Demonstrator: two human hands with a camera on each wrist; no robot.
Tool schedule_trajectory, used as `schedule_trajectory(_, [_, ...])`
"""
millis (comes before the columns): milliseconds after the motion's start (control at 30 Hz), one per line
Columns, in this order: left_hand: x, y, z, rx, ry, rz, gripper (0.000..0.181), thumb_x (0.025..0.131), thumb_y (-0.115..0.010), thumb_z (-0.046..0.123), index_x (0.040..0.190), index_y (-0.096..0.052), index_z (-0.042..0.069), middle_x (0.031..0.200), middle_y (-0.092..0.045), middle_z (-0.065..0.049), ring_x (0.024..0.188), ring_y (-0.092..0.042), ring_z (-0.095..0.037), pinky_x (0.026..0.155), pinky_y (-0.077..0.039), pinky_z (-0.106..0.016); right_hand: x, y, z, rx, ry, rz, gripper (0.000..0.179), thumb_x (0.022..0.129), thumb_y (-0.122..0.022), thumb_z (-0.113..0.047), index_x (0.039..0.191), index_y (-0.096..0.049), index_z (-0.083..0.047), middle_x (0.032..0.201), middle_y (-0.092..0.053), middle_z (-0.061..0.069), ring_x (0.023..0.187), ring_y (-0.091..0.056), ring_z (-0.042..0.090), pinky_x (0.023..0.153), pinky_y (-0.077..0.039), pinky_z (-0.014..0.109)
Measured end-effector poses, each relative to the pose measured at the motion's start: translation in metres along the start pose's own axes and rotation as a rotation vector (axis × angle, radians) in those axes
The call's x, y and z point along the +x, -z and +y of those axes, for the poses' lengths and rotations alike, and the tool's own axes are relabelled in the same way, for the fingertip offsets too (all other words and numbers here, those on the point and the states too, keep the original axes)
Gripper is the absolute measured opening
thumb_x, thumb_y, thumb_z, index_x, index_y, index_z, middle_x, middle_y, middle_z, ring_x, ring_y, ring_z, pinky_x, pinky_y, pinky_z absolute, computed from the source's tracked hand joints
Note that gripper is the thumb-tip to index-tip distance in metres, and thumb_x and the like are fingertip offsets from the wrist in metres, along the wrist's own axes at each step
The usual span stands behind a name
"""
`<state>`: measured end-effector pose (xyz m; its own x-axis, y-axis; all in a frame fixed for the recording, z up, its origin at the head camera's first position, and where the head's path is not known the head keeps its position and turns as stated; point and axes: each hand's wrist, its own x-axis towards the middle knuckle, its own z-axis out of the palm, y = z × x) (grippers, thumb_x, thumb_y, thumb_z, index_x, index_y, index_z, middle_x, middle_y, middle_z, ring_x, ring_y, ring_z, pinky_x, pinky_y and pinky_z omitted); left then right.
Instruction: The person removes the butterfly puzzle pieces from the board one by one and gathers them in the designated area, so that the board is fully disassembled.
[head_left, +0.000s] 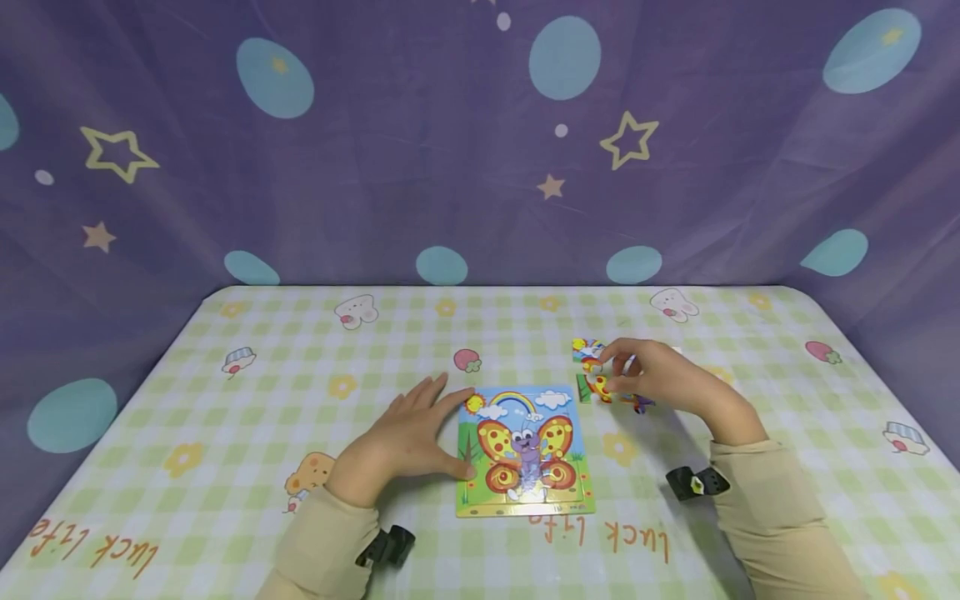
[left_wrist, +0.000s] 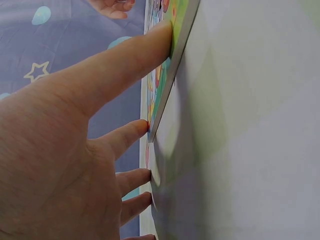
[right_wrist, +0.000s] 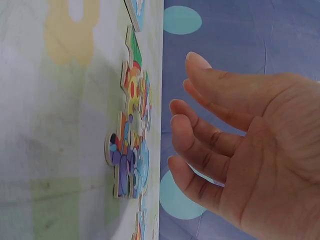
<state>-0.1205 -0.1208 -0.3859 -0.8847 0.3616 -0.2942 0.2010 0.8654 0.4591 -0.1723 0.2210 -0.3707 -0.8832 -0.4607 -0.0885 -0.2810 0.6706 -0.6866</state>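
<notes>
A purple curtain (head_left: 405,208) with pale blue ovals and stars hangs beyond the puzzle board (head_left: 525,450), which serves as the landmark here. Under the board spreads a green-and-white checked tablecloth (head_left: 262,417), with orange lettering (upside down as the head camera sees it) just below the board's near edge. A beige left sleeve (head_left: 322,542) comes in to the near left of the board, a matching right sleeve (head_left: 776,508) to its right.

The board itself lies flat on the cloth, face up, showing a butterfly with a purple body, red-and-yellow wings, a rainbow and a sun. At its left edge is the left hand (head_left: 408,433), fingers spread apart and fairly straight: the thumb rests on the board's lower left side, and the forefinger reaches its upper left corner. The right hand (head_left: 667,379) hovers beyond the board's right side, its fingers loosely bent, thumb apart from them, nothing between.

A black device sits at each wrist, the left one (head_left: 393,546) nearer the board. Smallest are the loose pieces (right_wrist: 131,90) under the right hand, just off the board's upper right, among them a sun piece (head_left: 579,348) and a purple piece (right_wrist: 122,172).
</notes>
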Motion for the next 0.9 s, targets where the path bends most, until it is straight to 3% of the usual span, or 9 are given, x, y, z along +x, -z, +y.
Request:
schedule_trajectory(367, [0.000,0.000,0.002,-0.001,0.008,-0.002,0.101,0.068,-0.087,0.045,0.153,-0.038,0.023,0.164,-0.014,-0.013,0.150,-0.011,-0.036,0.119,-0.010,-0.058,0.000,-0.005,-0.008,-0.005,0.030,-0.021,0.028,0.092,-0.071,-0.011,0.117,-0.062,-0.001,0.096,-0.062,0.006,0.076,-0.056,0.019,0.057,-0.048,0.030])
schedule_trajectory(600, [0.000,0.001,0.001,-0.004,0.012,-0.004,0.100,0.068,-0.087,0.045,0.153,-0.038,0.023,0.164,-0.014,-0.013,0.150,-0.010,-0.036,0.119,-0.010,-0.058,0.001,-0.007,-0.014,0.023,-0.002,-0.049,0.030,0.092,-0.070,-0.010,0.120,-0.063,-0.001,0.094,-0.062,0.005,0.066,-0.056,0.020,0.055,-0.050,0.032])
schedule_trajectory(733, [-0.001,0.001,0.001,-0.004,0.012,-0.007,0.101,0.068,-0.087,0.045,0.153,-0.038,0.023,0.164,-0.014,-0.014,0.150,-0.010,-0.036,0.119,-0.010,-0.058,0.000,-0.008,-0.017,0.016,0.001,-0.057,0.030,0.092,-0.070,-0.010,0.119,-0.062,-0.002,0.092,-0.063,0.004,0.071,-0.058,0.021,0.056,-0.050,0.032])
schedule_trajectory(900, [-0.002,0.002,0.002,-0.008,0.010,-0.009,0.102,0.067,-0.087,0.045,0.153,-0.038,0.023,0.164,-0.014,-0.014,0.150,-0.011,-0.037,0.119,-0.010,-0.059,0.000,-0.011,-0.021,-0.039,0.061,-0.043,0.028,0.090,-0.072,-0.009,0.116,-0.063,-0.002,0.093,-0.063,0.001,0.078,-0.057,0.017,0.064,-0.049,0.030])
